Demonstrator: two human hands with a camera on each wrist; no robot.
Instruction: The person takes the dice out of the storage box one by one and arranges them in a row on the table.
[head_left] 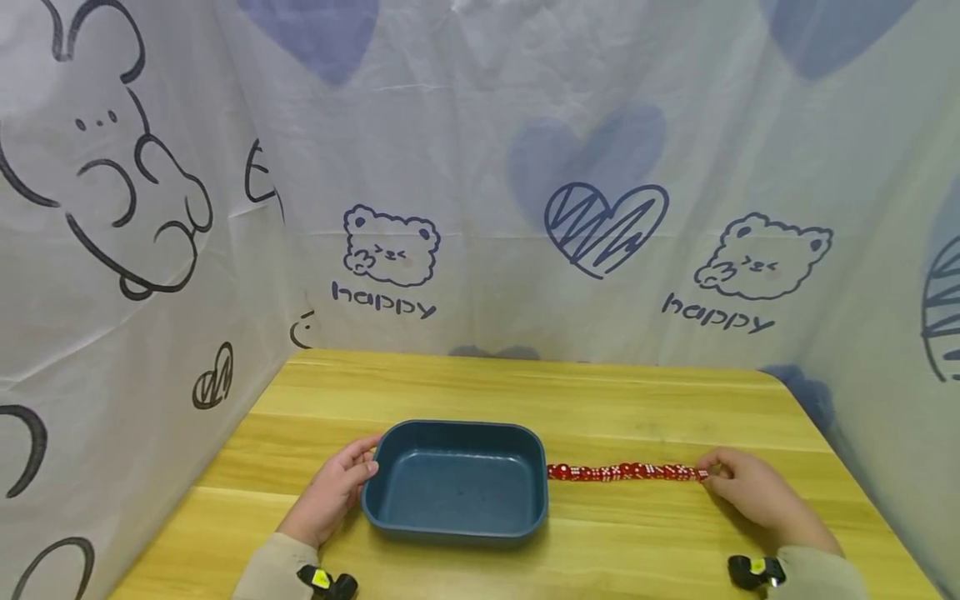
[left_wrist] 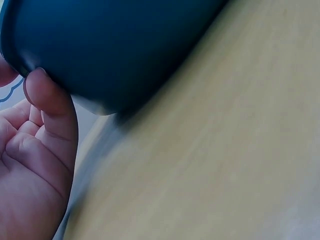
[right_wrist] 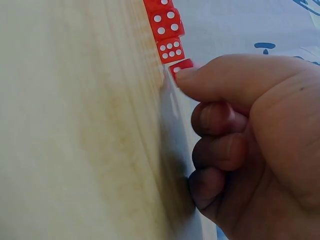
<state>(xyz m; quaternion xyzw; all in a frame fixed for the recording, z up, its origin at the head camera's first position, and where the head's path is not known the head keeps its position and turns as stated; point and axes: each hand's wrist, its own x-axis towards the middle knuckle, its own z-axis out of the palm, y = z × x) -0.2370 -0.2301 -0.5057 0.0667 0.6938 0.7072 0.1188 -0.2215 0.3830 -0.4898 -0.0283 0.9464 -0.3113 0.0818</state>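
Note:
A dark teal rectangular plastic container [head_left: 457, 533] stands on the wooden table, its hollow inside facing up. My left hand [head_left: 339, 487] grips its left end; in the left wrist view the thumb [left_wrist: 50, 95] presses against the outer wall. From the container's right side, a line of red dice [head_left: 622, 472] with white dots runs to the right. My right hand [head_left: 753, 487] pinches the die [right_wrist: 176, 69] at the line's right end between thumb and forefinger. Its other fingers curl in toward the palm, as the right wrist view shows.
The yellow wood-grain table [head_left: 600, 400] is bordered by a white cloth [head_left: 480, 150] with bear, heart and "happy" drawings at the back and sides. Black devices with yellow labels sit at both wrists, such as the right wrist device [head_left: 756, 572].

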